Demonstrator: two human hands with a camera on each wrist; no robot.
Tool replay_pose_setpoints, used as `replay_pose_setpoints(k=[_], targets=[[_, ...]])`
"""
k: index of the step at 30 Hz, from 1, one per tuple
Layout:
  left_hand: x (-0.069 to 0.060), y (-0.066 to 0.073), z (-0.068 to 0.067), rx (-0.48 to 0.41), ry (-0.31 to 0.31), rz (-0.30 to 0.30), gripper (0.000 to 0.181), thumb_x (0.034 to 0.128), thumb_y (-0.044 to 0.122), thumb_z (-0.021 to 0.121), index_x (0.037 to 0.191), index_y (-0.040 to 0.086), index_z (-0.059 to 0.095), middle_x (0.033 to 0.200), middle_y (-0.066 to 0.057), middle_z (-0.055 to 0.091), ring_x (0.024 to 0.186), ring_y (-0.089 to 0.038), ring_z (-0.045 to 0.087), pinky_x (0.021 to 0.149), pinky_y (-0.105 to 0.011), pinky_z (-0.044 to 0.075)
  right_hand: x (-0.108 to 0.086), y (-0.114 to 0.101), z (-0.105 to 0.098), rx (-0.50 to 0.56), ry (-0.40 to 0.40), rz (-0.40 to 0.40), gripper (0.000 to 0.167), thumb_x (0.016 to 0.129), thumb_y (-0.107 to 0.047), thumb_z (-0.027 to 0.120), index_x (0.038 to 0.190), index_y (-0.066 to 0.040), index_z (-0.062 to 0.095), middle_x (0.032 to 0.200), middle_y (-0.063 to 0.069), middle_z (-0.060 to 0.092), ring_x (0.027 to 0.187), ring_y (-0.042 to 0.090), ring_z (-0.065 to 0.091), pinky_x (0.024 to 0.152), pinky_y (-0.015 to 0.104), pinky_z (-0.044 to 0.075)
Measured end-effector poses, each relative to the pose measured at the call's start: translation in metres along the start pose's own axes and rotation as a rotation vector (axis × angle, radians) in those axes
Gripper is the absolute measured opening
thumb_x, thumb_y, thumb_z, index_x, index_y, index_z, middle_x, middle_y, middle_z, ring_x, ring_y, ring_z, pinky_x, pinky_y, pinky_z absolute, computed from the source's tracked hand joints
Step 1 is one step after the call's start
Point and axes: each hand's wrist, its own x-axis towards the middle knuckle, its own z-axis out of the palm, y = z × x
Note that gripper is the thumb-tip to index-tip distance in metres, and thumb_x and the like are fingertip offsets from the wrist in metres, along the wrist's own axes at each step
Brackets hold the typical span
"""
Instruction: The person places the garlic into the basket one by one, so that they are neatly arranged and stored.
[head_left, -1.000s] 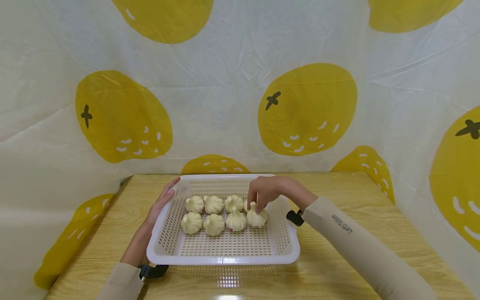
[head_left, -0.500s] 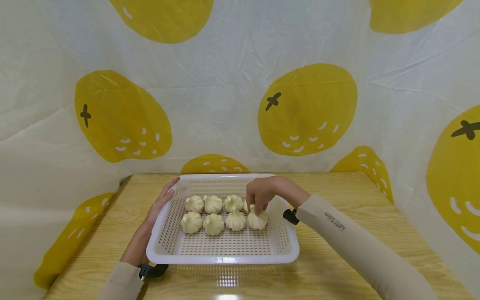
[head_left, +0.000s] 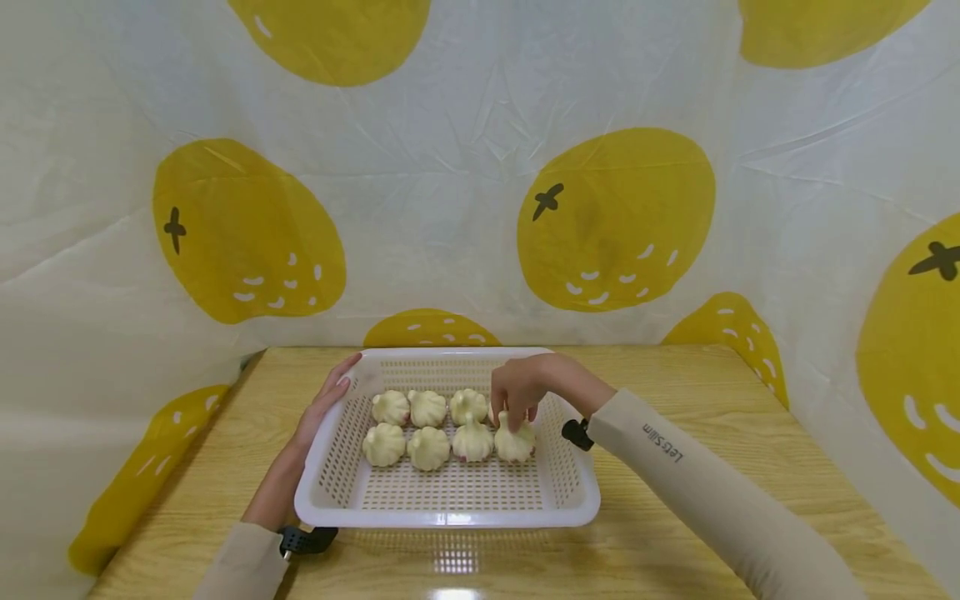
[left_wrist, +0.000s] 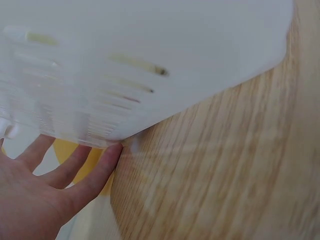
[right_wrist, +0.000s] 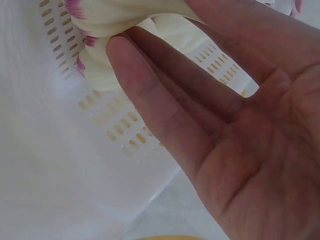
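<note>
A white slotted plastic basket (head_left: pixel 450 520) stands on the table with garlic bulbs in two rows. My right hand (head_left: pixel 525 383) reaches in from the right and pinches the stem of the front row's rightmost garlic bulb (head_left: pixel 515 443). In the right wrist view the fingers of that hand (right_wrist: pixel 220 135) meet a cream bulb (right_wrist: pixel 110 15) with purple streaks. Behind it another bulb is mostly hidden by the hand. My left hand (head_left: pixel 318 417) rests along the basket's left side. In the left wrist view its fairly straight fingers (left_wrist: pixel 95 177) touch the basket's outer wall (left_wrist: pixel 210 45).
Other garlic bulbs (head_left: pixel 429 448) sit beside the held one, stems turned in various directions. Wood-grain tabletop (head_left: pixel 675 467) surrounds the basket. A white curtain (head_left: pixel 435 208) with yellow fruit prints hangs behind the table and at both sides.
My right hand has lowered the pinched garlic bulb slightly and tilted its stem a little left, and the right forearm has shifted left. The left hand and basket have stayed in place.
</note>
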Motion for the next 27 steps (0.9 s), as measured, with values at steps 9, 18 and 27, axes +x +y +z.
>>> replay_pose_setpoints(k=[9,18,27], targets=[[0.0014,-0.0004,0.0010,-0.004,0.005,-0.002,0.054,0.1147,0.032,0.021,0.166,0.024,0.004,0.160,0.000,0.024,0.145,-0.014,0.034,0.110,-0.027,0.040,0.0012,-0.0029,0.0034,0.029,-0.019,0.017,0.022,0.093,-0.006,0.075,0.104,-0.023,0.082,0.130,0.002,0.070,0.094,0.027,0.076,0.086,0.038,0.061],[0.0035,-0.0010,0.0011,0.009,0.018,-0.010,0.055,0.1146,0.033,0.022,0.166,0.023,0.003,0.162,-0.003,0.020,0.146,-0.018,0.030,0.109,-0.026,0.040,0.0019,-0.0023,0.0057,0.032,-0.022,0.032,0.023,0.094,-0.006,0.074,0.103,-0.025,0.082,0.131,0.001,0.069,0.095,0.025,0.074,0.090,0.042,0.060],[0.0015,0.0000,0.0034,0.014,0.036,-0.023,0.056,0.1145,0.033,0.022,0.166,0.022,0.003,0.163,-0.003,0.018,0.146,-0.018,0.029,0.109,-0.026,0.039,0.0032,-0.0043,0.0079,0.007,-0.019,0.036,0.021,0.095,-0.006,0.073,0.102,-0.024,0.081,0.136,0.003,0.066,0.095,0.024,0.073,0.087,0.040,0.060]])
